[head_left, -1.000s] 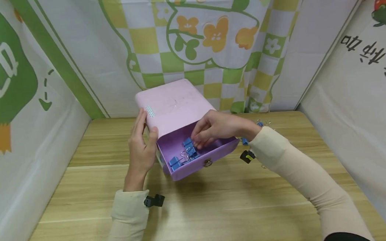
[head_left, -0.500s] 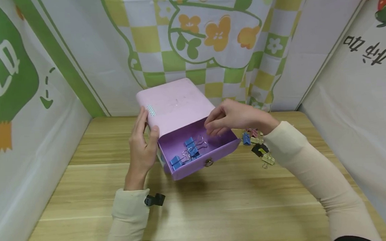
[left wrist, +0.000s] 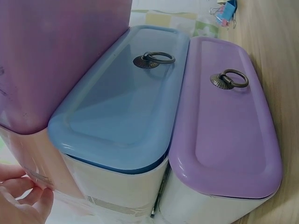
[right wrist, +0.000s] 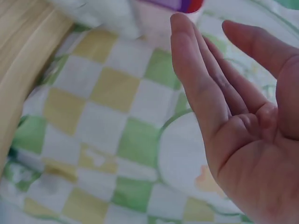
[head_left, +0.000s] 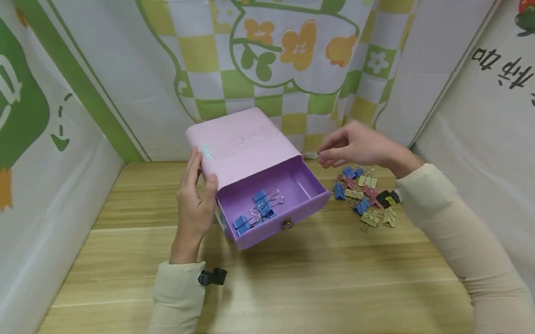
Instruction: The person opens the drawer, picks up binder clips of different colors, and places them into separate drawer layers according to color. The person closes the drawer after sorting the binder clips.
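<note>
A: In fear of what, from biggest to smallest?

B: Of tipping, perhaps, for the pink chest (head_left: pixel 245 148) on the counter (head_left: pixel 280 299). Possible cause: too strong a push on the top drawer (head_left: pixel 307 208), pulled out and hanging over the front.

A: And against this?

B: Left grip (head_left: pixel 195 207) at the chest's left side, with straight fingers laid against it, not wrapped around. In case of a slip there, maybe a turning of the whole chest.

A: Then the right grip (head_left: pixel 360 146)?

B: Spread, without anything visible in it, in the air beside the chest's right front corner. During any reach into the drawer, possible bumping of its side wall, and so a dropped clip.

A: And the blue clips (head_left: pixel 262 204)?

B: Inside the top drawer, towards its left front, at least 2. Danger of tangling, because of wire handles lying so close.

A: Around, and in the way?

B: Behind, a printed cloth (head_left: pixel 301 83). Below, a blue drawer (left wrist: pixel 126 93) and a purple drawer (left wrist: pixel 229 126), seemingly closed. To the right, a mixed clip pile (head_left: pixel 362 206), partly hidden by a black wrist device (head_left: pixel 384 199), maybe able to snag a handle.
</note>
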`<state>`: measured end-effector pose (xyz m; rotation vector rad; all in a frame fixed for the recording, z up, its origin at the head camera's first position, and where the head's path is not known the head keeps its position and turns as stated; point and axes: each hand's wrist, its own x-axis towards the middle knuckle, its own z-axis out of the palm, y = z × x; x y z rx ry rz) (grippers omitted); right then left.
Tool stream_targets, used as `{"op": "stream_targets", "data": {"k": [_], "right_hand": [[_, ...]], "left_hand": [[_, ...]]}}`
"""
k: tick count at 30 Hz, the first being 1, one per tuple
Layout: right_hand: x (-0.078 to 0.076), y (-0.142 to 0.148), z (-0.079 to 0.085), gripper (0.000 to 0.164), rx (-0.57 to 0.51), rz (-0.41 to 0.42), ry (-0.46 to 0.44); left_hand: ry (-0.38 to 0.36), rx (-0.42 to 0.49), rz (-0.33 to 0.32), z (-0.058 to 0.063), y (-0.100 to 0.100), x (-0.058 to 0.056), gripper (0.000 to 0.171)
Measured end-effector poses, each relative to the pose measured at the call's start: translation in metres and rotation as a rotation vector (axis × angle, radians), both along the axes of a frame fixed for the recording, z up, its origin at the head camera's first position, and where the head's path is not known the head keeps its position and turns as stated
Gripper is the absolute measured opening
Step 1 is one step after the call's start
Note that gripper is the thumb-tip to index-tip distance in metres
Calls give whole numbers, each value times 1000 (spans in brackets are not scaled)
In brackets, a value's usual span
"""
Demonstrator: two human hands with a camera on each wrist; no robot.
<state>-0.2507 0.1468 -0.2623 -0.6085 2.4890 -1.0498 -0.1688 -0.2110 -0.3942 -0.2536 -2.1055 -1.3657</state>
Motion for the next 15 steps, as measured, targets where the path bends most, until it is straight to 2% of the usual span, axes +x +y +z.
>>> {"op": "stream_targets", "data": {"k": [7,15], "right_hand": [[-18,20,-40,29,202,41,163],[-34,33,-88,34,352,55,198]], "left_hand": [[3,-1,3,0,0,0,66],[18,5,0,-1,0,-1,65]]}}
